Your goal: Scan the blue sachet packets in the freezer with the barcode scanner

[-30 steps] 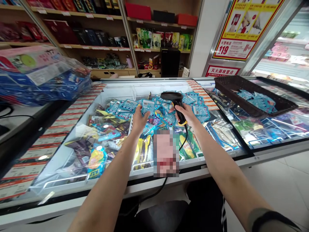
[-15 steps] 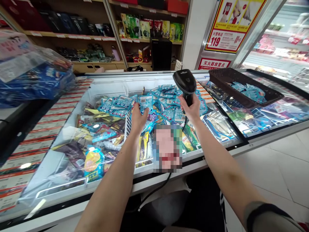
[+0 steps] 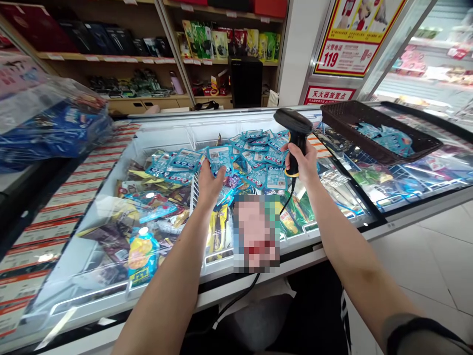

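Note:
My right hand [image 3: 303, 160] is wrapped around the grip of a black barcode scanner [image 3: 293, 121], its head raised above the packets and its cable hanging down. My left hand [image 3: 211, 182] pinches the near edge of a light-blue packet [image 3: 220, 156] whose printed back with a barcode faces up. Many similar blue packets [image 3: 186, 159] lie heaped around it in the chest freezer [image 3: 162, 135]. One of them [image 3: 276, 178] lies flat below the scanner, barcode side up.
On the right, a dark brown basket [image 3: 380, 158] holds several blue packets. A plastic-wrapped blue bundle [image 3: 74, 123] sits at the left. Price labels [image 3: 79, 195] line the freezer's left side. Other wrapped goods [image 3: 142, 256] lie lower inside. Shelves [image 3: 129, 58] stand behind.
My right hand has carried the scanner to the right and tilted it, so its head now points more sideways. My left hand and its packet have shifted slightly to the left.

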`<state>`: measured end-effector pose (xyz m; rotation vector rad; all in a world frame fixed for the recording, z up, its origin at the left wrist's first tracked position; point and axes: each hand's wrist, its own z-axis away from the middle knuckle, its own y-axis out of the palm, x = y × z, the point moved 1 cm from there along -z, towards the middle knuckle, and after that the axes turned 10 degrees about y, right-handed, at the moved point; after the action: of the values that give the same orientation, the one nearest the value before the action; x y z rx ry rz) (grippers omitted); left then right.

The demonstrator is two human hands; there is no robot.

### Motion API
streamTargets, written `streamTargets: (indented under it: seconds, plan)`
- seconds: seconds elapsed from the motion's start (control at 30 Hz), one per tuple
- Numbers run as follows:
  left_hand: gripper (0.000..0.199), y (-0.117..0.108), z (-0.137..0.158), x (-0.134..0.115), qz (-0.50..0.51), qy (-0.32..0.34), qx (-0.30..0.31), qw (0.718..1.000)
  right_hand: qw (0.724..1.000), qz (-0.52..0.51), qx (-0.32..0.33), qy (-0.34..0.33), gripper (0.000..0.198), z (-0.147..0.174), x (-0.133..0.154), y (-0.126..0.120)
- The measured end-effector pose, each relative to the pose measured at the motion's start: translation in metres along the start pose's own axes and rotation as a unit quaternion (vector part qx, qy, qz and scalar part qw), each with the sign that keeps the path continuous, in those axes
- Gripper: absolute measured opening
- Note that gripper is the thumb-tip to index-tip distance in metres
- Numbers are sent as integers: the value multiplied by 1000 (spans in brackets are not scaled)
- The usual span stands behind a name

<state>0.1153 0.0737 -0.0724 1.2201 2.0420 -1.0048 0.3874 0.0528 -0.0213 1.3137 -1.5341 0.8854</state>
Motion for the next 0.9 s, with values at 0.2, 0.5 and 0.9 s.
streamTargets:
  seconds: [0.2,0.5,0.9]
  plan:
    - [48,0,-2,2,-3,32,11,999,986,-21,146,77,44,11,8,12]
    - [46,1,0,7,-19,19,26,999,946,7,297,132,40,22,12,23]
    - [34,-4,0,6,-43,19,-40,998,937,-15,313,153,36,30,20,34]
